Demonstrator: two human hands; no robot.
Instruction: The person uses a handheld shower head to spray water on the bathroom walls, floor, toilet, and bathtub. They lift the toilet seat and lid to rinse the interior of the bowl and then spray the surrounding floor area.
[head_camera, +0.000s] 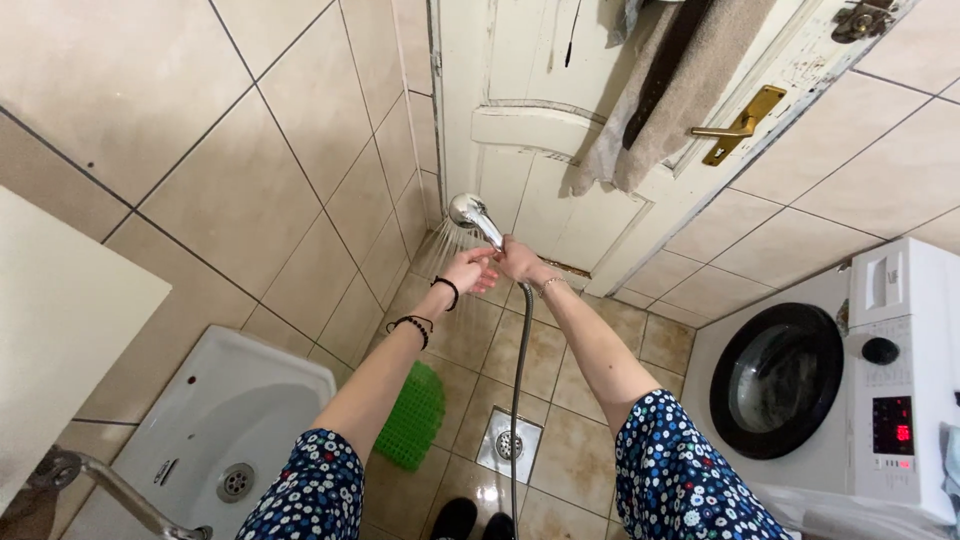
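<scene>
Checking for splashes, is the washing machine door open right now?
No, the washing machine has its round dark door shut flat against the front.

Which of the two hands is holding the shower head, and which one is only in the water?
The right hand grips the handle of the chrome shower head. The left hand, with black bracelets on its arm, is held open in the spray.

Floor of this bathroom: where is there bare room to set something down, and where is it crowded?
Bare tiles lie between the floor drain and the washing machine, and below the door. It is crowded near the green mat beside the sink, and along the hose hanging from the shower head, which the right hand holds; spray wets the left hand.
</scene>
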